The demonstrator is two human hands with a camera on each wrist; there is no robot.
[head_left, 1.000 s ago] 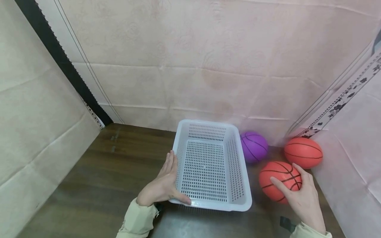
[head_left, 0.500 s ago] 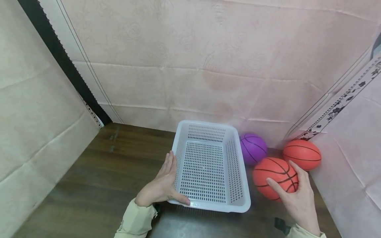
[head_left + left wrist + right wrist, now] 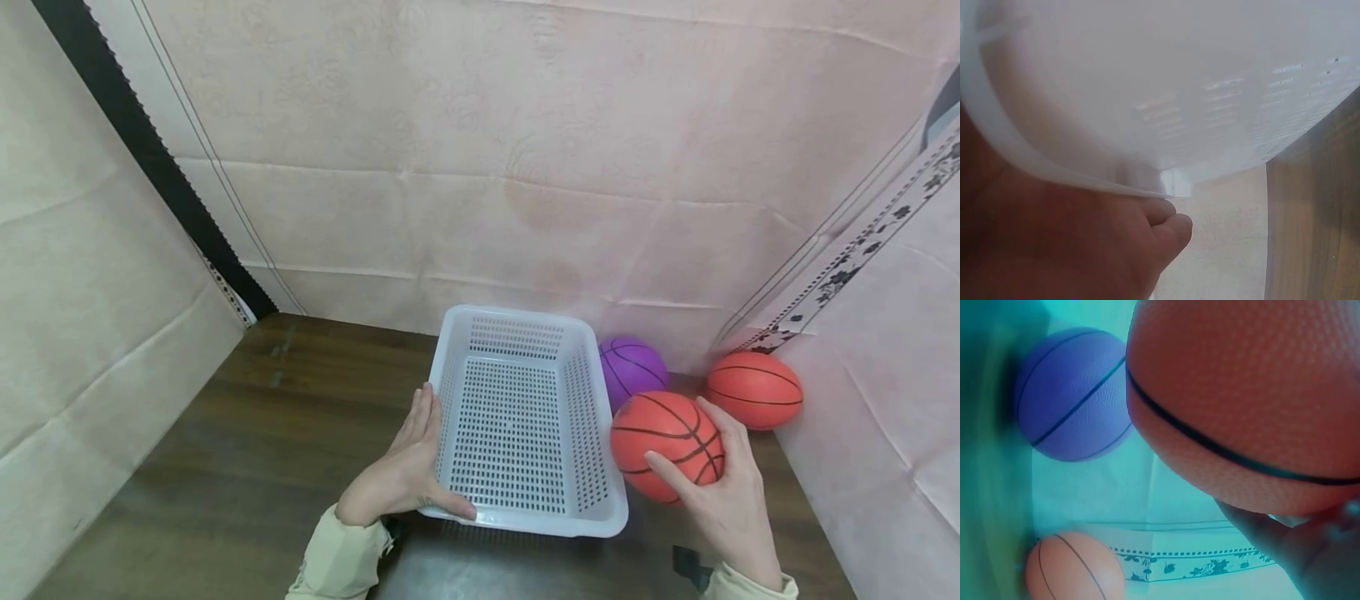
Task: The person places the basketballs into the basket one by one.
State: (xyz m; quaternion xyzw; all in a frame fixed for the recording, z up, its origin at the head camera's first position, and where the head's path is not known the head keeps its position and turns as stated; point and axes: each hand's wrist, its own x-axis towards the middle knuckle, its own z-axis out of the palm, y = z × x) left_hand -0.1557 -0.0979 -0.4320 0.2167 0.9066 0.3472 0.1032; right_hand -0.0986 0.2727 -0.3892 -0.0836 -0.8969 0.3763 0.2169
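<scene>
A white plastic basket [image 3: 513, 417] with slotted walls and floor stands on the table in the head view. My left hand [image 3: 405, 467] lies at its near left corner, straight fingers against the outer side, thumb along the near rim. In the left wrist view that hand [image 3: 1085, 231] is below the basket's rim [image 3: 1035, 162]. My right hand [image 3: 720, 492] grips an orange-red toy basketball [image 3: 667, 446] between thumb and fingers. The ball overlaps the basket's right rim in the head view. In the right wrist view the held basketball [image 3: 1247, 394] fills the upper right.
A purple ball [image 3: 632, 371] sits right of the basket, by the back wall. Another orange-red basketball [image 3: 753, 390] lies in the back right corner. Cloth-covered walls [image 3: 480, 225] enclose the wooden table [image 3: 247, 450] at the back and sides.
My right hand has carried the orange-red basketball left and slightly up the view, to the basket's right rim. The left hand keeps its place at the basket's corner.
</scene>
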